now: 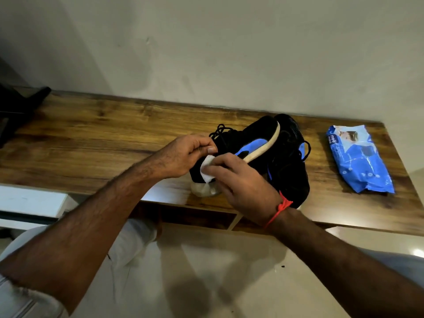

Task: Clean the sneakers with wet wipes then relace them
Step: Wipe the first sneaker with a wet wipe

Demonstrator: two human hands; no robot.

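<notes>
Dim indoor light, soft overall blur, glare on the floor (pixel 418 252), wide-angle bending at edges.

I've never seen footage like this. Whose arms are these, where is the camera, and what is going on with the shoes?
No machine here: a person wears a camera on the head, looking down at their own arms. The left hand steadies a black sneaker tipped on its side on the wooden table. The right hand, with a red thread at the wrist, presses a white wipe against it. A second sneaker lies behind, and a blue wipes pack sits to the right.
</notes>
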